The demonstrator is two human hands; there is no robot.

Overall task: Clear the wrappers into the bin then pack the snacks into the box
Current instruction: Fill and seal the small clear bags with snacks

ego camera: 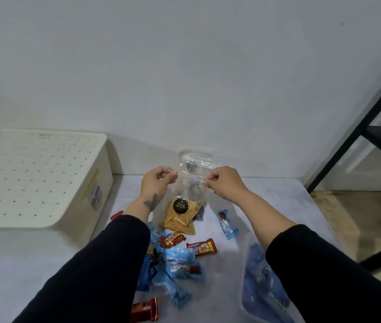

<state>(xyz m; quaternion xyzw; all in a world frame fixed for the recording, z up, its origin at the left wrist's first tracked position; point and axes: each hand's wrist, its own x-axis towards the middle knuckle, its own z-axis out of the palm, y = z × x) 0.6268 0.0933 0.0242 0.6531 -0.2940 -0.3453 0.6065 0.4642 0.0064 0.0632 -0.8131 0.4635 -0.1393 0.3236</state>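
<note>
A clear zip bag (186, 194) of yellow snack sticks with a round black label hangs upright above the white table (266, 206). My left hand (158, 180) pinches the bag's top strip at its left end, and my right hand (223, 180) pinches it at the right end. Below the bag lie several wrapped snacks: red bars (202, 245), light blue packets (178, 262), a blue one (226, 223) off to the right. A clear plastic box (250, 276) holding blue packets sits under my right forearm, partly hidden.
A white perforated lid or bin (33, 178) fills the left side against the wall. A black metal shelf frame (357, 136) stands at the right beside the table's edge. Another red bar (144, 311) lies near the front edge.
</note>
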